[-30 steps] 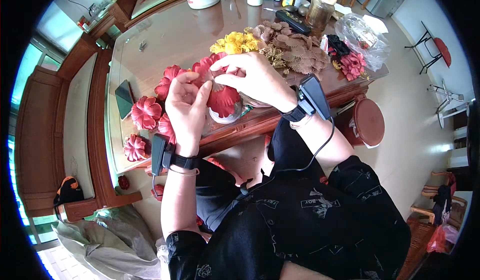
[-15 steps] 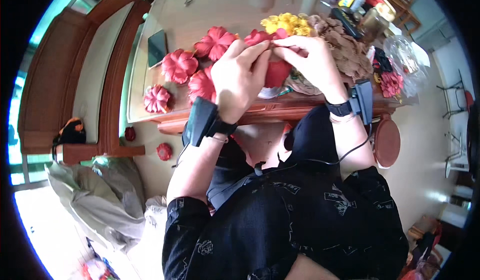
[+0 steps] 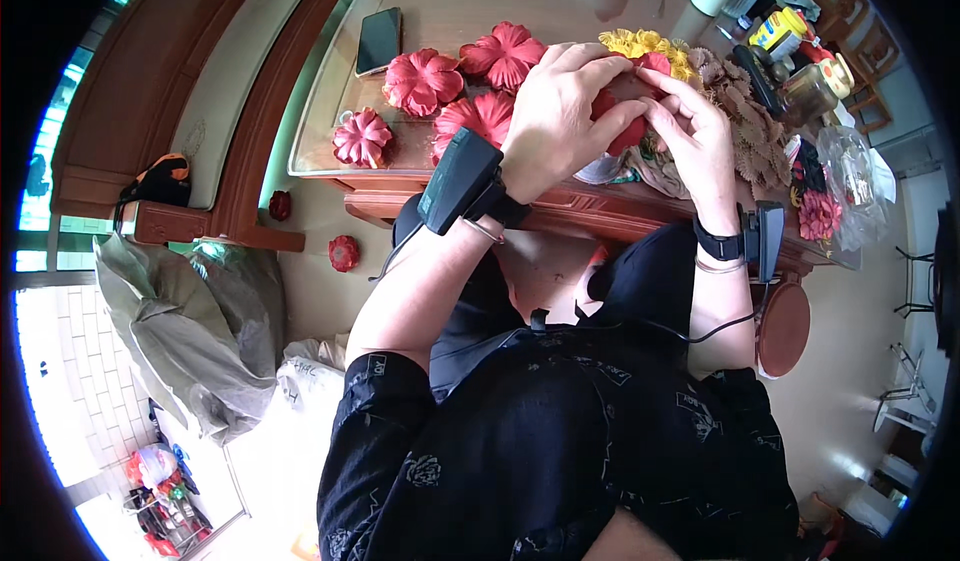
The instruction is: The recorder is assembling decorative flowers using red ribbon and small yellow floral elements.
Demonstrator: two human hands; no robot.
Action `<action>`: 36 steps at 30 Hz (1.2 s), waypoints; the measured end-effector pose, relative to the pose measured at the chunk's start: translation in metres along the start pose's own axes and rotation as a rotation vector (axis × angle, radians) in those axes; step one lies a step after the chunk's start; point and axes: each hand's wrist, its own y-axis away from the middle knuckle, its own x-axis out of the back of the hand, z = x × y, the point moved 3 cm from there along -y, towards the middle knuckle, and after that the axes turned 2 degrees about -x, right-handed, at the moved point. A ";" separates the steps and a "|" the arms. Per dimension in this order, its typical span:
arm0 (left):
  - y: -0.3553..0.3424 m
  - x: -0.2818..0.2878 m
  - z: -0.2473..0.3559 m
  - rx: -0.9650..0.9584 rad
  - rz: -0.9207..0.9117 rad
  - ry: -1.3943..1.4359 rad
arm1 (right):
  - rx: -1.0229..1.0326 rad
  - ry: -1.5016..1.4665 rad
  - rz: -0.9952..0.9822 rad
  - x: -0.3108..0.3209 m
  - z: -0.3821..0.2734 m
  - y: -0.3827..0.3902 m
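My left hand (image 3: pixel 565 116) and my right hand (image 3: pixel 692 141) meet at the table's near edge. Between them is a red cloth flower piece (image 3: pixel 628 133), partly hidden by the fingers. My left fingers curl over its far side, and the left thumb reaches across to the right thumb. The right thumb and forefinger close on its right side. Just left of my left hand lie red artificial flowers, one (image 3: pixel 505 56) farther back and another (image 3: pixel 422 83) beside it. A smaller pinkish-red flower (image 3: pixel 362 139) sits at the table's left corner.
Yellow flowers (image 3: pixel 650 49) and brown ruffled petals (image 3: pixel 755 136) lie beyond and right of my hands. A phone (image 3: pixel 379 41) rests at the far left. Jars (image 3: pixel 815 91) and a clear plastic bag (image 3: pixel 857 186) crowd the right side. A round stool (image 3: pixel 783 331) stands below.
The whole view has shifted, so the table appears farther right and higher. My fingertips, earlier pinched close together, now sit wider apart around the red piece.
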 end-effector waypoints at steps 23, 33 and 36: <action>0.000 -0.003 -0.013 -0.025 -0.128 0.097 | -0.005 -0.013 0.126 -0.008 -0.001 0.009; -0.005 0.004 -0.012 0.000 -0.122 0.132 | -0.083 -0.067 0.143 0.002 -0.001 0.007; 0.000 0.002 -0.014 0.035 -0.111 0.189 | -0.015 0.070 0.226 0.005 0.004 0.009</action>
